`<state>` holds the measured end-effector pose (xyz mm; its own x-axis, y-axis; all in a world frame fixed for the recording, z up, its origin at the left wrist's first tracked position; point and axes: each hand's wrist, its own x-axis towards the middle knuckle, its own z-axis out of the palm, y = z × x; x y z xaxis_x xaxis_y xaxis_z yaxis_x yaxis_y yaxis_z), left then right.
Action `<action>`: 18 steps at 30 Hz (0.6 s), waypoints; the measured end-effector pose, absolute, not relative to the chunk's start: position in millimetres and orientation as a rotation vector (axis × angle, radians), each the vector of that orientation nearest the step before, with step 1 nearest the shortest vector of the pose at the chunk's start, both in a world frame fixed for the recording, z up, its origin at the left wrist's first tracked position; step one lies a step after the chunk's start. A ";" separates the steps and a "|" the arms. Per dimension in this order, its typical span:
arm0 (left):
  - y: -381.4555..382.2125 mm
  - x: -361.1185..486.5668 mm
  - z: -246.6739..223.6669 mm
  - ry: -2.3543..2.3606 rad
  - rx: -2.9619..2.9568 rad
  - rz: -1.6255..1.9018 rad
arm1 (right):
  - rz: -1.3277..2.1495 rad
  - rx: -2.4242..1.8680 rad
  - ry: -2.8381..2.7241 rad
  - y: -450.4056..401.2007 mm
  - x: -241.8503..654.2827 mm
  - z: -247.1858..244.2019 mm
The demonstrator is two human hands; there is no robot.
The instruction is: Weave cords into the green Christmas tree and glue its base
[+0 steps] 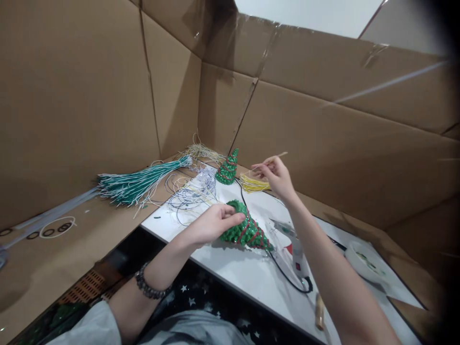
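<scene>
My left hand (219, 221) grips a small green cone-shaped Christmas tree (247, 231) by its wide end. The tree lies on its side over the white board, its tip toward the right, with red trim wound around it. Higher up and to the right, my right hand (273, 175) is closed in a pinch. A thin tan stick (283, 154) pokes out above its fingers, and a fine pale strand seems to run from the fingertips to the left. A bundle of yellow strands (253, 183) lies just below that hand. Behind, a second green tree (227, 168) stands upright.
A white glue gun (297, 254) with a black cord lies right of the held tree. Green-and-white wires (140, 184) lie at left, near tangled thin wires (190, 191). A white bowl (362, 263) and a wooden handle (319, 314) are at right. Cardboard walls (323, 110) enclose the table.
</scene>
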<state>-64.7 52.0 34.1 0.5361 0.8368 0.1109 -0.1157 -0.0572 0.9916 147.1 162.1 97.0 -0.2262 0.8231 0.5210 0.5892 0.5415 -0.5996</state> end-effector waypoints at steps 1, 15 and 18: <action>52.8 -65.7 34.3 0.664 1.404 0.882 | 0.389 -1.120 -1.879 148.3 147.5 100.5; 50.7 -62.6 34.5 0.582 1.170 0.890 | 0.811 -0.778 -1.215 -30.4 126.3 70.8; 48.7 -61.7 35.8 0.579 1.176 0.888 | 0.878 -0.807 -1.151 -29.6 120.2 64.3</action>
<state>-61.7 48.7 35.8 0.5466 0.8355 0.0563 -0.2858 0.1229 0.9504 120.2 -29.6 64.3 0.1706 0.8952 0.4118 -0.1605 0.4375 -0.8848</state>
